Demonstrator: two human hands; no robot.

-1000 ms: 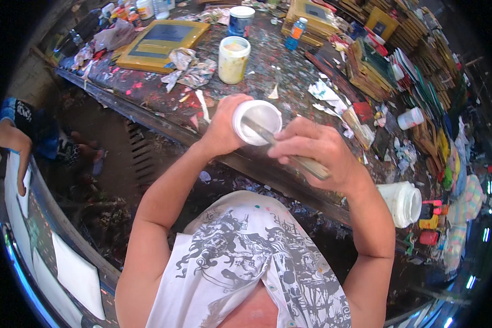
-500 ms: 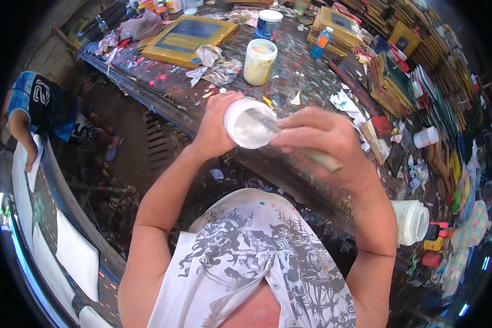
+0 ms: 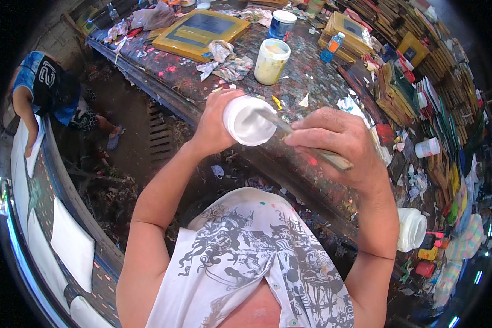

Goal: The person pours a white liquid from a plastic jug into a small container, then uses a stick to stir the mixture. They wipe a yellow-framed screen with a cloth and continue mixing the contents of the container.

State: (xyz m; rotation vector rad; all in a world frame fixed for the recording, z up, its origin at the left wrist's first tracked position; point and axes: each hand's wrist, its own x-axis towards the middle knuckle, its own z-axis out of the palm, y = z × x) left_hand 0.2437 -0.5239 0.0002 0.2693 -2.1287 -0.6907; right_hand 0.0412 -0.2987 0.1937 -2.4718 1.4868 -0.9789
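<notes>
My left hand [image 3: 214,124] is wrapped round the side of a white plastic jar [image 3: 232,133], tilted so that its mouth shows. White paint [image 3: 246,121] coats the inside. Pinched in the fingers of my right hand [image 3: 341,143] is a flat spatula [image 3: 276,119] with a greyish blade and a pale wooden handle. The blade's tip reaches into the jar's mouth and is slightly blurred. Both hands are in the air, near the edge of the paint-stained table [image 3: 202,98].
Beyond the jar stand a yellow-smeared tub [image 3: 270,68], a blue-and-white tub [image 3: 281,27], crumpled paper [image 3: 232,68] and a framed screen [image 3: 197,35]. A bottle [image 3: 332,47] and stacked frames [image 3: 344,33] lie farther right. A large white jar [image 3: 410,229] is near my right elbow. Another person [image 3: 41,93] bends at left.
My right hand has moved right and slightly down, drawing the spatula partly back from the jar. My left hand holds the jar nearly still. The view has shifted a little.
</notes>
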